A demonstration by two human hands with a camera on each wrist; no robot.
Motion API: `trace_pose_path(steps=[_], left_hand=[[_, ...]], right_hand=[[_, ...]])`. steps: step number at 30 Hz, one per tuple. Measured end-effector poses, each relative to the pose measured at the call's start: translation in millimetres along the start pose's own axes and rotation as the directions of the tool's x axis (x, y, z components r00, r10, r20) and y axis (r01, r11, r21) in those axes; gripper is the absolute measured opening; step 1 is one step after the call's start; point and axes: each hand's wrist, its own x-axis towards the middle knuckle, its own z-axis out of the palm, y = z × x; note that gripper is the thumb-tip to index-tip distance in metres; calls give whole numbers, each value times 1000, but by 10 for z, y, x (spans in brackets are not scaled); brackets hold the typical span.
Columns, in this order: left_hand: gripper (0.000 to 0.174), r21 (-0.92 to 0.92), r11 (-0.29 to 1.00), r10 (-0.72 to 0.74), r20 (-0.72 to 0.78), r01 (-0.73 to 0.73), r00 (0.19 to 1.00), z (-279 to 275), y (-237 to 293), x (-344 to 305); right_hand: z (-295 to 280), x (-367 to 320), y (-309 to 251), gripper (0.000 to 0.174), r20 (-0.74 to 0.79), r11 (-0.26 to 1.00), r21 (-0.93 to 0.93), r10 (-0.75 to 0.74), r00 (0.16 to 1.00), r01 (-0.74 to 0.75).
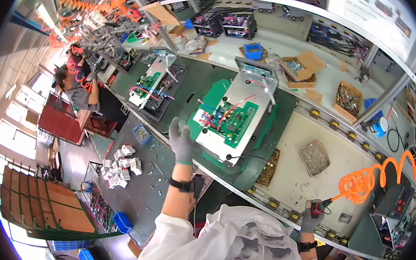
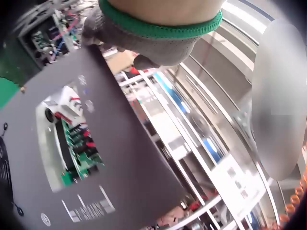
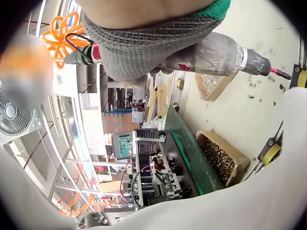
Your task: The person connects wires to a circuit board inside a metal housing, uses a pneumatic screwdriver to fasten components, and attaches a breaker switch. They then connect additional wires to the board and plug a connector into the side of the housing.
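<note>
1. The left hand (image 1: 181, 145), in a grey glove, is raised at the near left side of the metal chassis (image 1: 215, 144). In the head view its fingers are extended, with a gap between thumb and fingers, and nothing is pinched; whether it touches the chassis cannot be told.
2. The left wrist view shows that hand's fingers by the upper edge of a dark grey panel (image 2: 129, 158) with white print and a rectangular cut-out; contact is unclear. A green board and wires show through the opening.
3. The right hand (image 1: 311, 222), also gloved, grips a power screwdriver (image 3: 211, 55), fingers curled round its body. The red-shanked bit points away from the hand, over the roller track (image 1: 324, 232) at the bench edge.
4. An orange coiled hose (image 1: 357, 183) runs from the driver's rear end.
5. The chassis lies on the green work surface (image 1: 283, 117) in front of the person, its upright end section at the far side. It carries a green circuit board (image 1: 240, 125) with red and blue wires.
6. A second chassis (image 1: 149, 87) with a board lies farther left.
7. To the right of the first chassis are a box of dark screws (image 1: 268, 169), partly beside the green surface, and a box of silvery small parts (image 1: 314, 158) on the pale bench.
8. A heap of white parts (image 1: 121, 168) and a blue tray (image 1: 141, 133) lie on the dark table at the left.
</note>
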Motion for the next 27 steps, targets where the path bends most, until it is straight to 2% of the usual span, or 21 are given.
trace_pose_path(steps=[1, 2, 3, 4, 6, 7, 9, 11, 13, 14, 15, 17, 18, 19, 20, 21, 22, 23, 24, 25, 27], left_hand=[[47, -5, 1000, -5, -19, 5, 1000, -102, -211, 182], [47, -106, 920, -346, 227, 376, 910, -190, -430, 359], [47, -109, 705, -578, 485, 701, 656, -246, -583, 503], [47, -118, 702, -576, 484, 702, 658, -282, -742, 597], [47, -59, 695, -372, 823, 717, 429, -286, -909, 698], [47, -59, 690, -368, 829, 722, 420, -289, -996, 743], [47, -4, 766, -265, 909, 643, 322, -285, -1110, 781], [45, 3, 783, -230, 930, 622, 286, -226, -1274, 761], [40, 91, 965, -146, 965, 246, 216, -165, -1345, 676], [43, -191, 980, 195, 978, -56, 79, -120, -1643, 684], [43, -193, 980, 196, 978, -40, 72, -122, -1555, 548], [18, 80, 992, -88, 993, 94, 81, -41, -1189, 136], [18, 77, 992, -84, 994, 101, 64, 6, -1210, -6], [20, -154, 968, 175, 981, -196, 90, 40, -1238, -162], [23, -355, 808, 423, 905, -469, 44, 99, -1240, -295], [23, -365, 812, 427, 903, -455, 37, 182, -1112, -389], [27, -306, 794, 260, 952, -525, -161, 261, -964, -492], [45, -263, 754, 62, 940, -601, -335, 334, -797, -609], [53, -57, 890, -64, 967, -452, -248, 432, -648, -788], [63, 155, 951, -209, 959, -267, -189, 553, -555, -970], [80, 90, 985, -131, 944, -145, -302, 727, -513, -1266]], right_hand=[[75, 8, -19, 24, 18, 1000, -6, -7, 1000, 8], [144, 11, -21, 24, 67, 1000, -7, 5, 998, -5], [233, 5, -20, 23, 111, 1000, -6, 16, 994, -15], [327, -17, -20, 23, 116, 1000, -9, 8, 993, -7], [510, -78, -47, 23, 105, 999, -35, 14, 994, -10], [609, -120, -61, 23, 97, 999, -43, 9, 995, -5], [800, -221, -96, 23, 90, 998, -55, 35, 995, -31], [973, -291, -70, 24, 94, 996, -69, 54, 994, -48], [1134, -362, -103, 25, 98, 994, -81, 75, 992, -67], [1214, -399, -149, 26, 120, 994, -78, 90, 989, -81], [1287, -449, -197, 27, 141, 992, -76, 107, 984, -97], [1336, -503, -260, 27, 116, 992, -99, 84, 990, -73], [1322, -526, -331, 26, 141, 993, -98, 82, 987, -69], [1277, -575, -410, 25, 164, 993, -98, 81, 983, -66], [1220, -648, -530, 33, 180, 985, -53, 169, 969, -162], [1143, -671, -519, 33, 165, 985, -62, 170, 972, -162], [1040, -683, -482, 40, 129, 997, -36, 75, 989, -70], [980, -707, -465, 48, 94, 1000, -14, -19, 995, 21], [975, -757, -657, 60, 119, 999, -29, 46, 992, -43], [994, -755, -652, 62, 19, 979, -107, -170, 985, 171], [1000, -869, -975, 63, -7, 996, -83, -21, 1000, 21]])
